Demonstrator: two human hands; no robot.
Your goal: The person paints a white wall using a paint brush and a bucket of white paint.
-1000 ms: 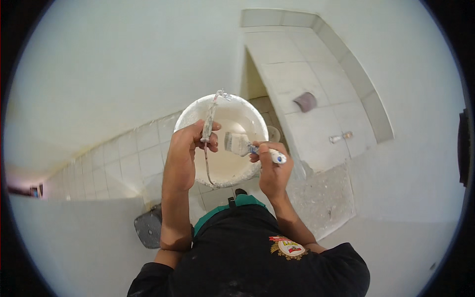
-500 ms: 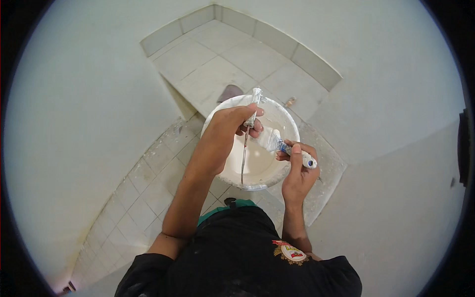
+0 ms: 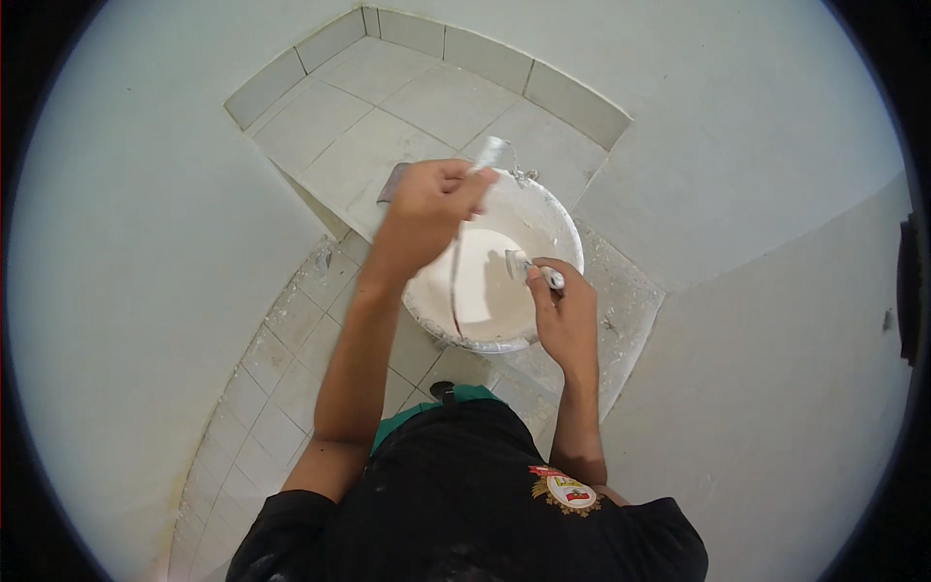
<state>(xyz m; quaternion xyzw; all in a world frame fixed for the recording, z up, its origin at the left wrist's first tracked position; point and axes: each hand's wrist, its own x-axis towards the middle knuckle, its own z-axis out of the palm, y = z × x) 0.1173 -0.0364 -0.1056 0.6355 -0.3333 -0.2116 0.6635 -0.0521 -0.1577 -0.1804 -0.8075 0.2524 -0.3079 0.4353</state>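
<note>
A white bucket (image 3: 572,225) holds pale, creamy paint (image 3: 499,310). Over its far left side, my left hand (image 3: 427,209) is closed around a white, paint-coated handle (image 3: 490,153). From that handle a thin metal rod (image 3: 456,276) runs down across the bucket toward its near rim; whether a roller is fixed to its end I cannot tell. My right hand (image 3: 567,315) grips a paintbrush (image 3: 517,264) by its white-smeared handle, at the bucket's right side. The brush's bristle end points left, above the paint, and is blurred.
Behind the bucket is a raised tiled ledge (image 3: 407,102) with a tile skirting, between pale walls (image 3: 756,126). A grey-brown pad-like thing (image 3: 391,182) lies at the ledge, partly behind my left hand. Floor tiles (image 3: 272,388) at the left carry paint spatters.
My left hand has lifted the handle away from the brush, up and to the left. My right hand has drawn the brush slightly left and turned it. The whole view has shifted a little.
</note>
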